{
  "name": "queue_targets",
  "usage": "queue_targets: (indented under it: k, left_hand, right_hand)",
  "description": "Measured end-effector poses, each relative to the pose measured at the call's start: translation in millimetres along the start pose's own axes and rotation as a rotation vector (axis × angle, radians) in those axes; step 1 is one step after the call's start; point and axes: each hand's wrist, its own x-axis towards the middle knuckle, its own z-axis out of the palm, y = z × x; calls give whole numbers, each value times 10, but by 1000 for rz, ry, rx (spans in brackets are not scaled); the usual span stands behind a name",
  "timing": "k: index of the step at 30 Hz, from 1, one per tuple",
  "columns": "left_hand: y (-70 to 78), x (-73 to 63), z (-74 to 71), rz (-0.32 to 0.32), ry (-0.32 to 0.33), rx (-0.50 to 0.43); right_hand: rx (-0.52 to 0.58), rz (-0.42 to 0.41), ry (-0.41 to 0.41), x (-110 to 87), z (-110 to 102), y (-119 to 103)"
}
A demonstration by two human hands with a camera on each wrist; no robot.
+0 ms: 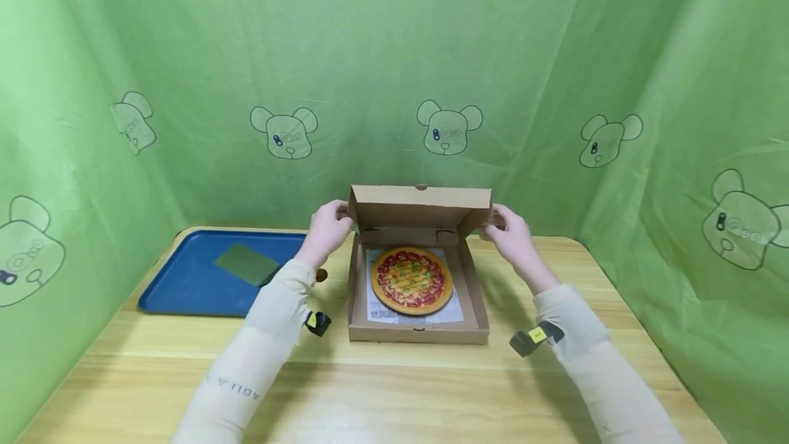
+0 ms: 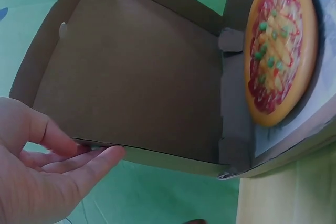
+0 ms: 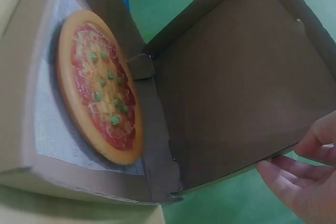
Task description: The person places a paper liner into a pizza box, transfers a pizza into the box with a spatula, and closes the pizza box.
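A cardboard pizza box [image 1: 419,336] stands on the table with its lid [image 1: 425,195] raised and tilted over the back. Inside, a pizza [image 1: 411,281] with red and yellow topping and green bits lies on a printed paper sheet [image 1: 453,310]. My left hand [image 1: 327,228] pinches the lid's left side flap; in the left wrist view its thumb and fingers [image 2: 100,169] meet at that edge. On the opposite side, my right hand [image 1: 510,231] grips the lid's right flap between thumb and fingers [image 3: 283,177].
A blue tray [image 1: 191,279] lies at the left of the table, with a flat green sheet [image 1: 248,264] on it. A small brown round thing [image 1: 321,275] shows beside the left wrist. Green curtains [image 1: 370,53] with bear outlines enclose the wooden table [image 1: 382,389].
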Motion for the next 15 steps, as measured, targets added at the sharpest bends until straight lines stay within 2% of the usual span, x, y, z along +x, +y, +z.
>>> queue_targets:
  k: [2, 7, 11, 15]
  left_hand:
    - [-37, -47, 9, 15, 17, -6]
    - [-130, -155, 55, 42, 28, -62]
    - [-176, -249, 83, 23, 15, -159]
    - [-207, -346, 93, 1, 29, -179]
  right_hand:
    - [68, 0, -11, -42, 2, 20]
    - [142, 9, -20, -140, -5, 75]
    - [187, 19, -32, -209, -11, 121]
    - [212, 18, -33, -273, -8, 168]
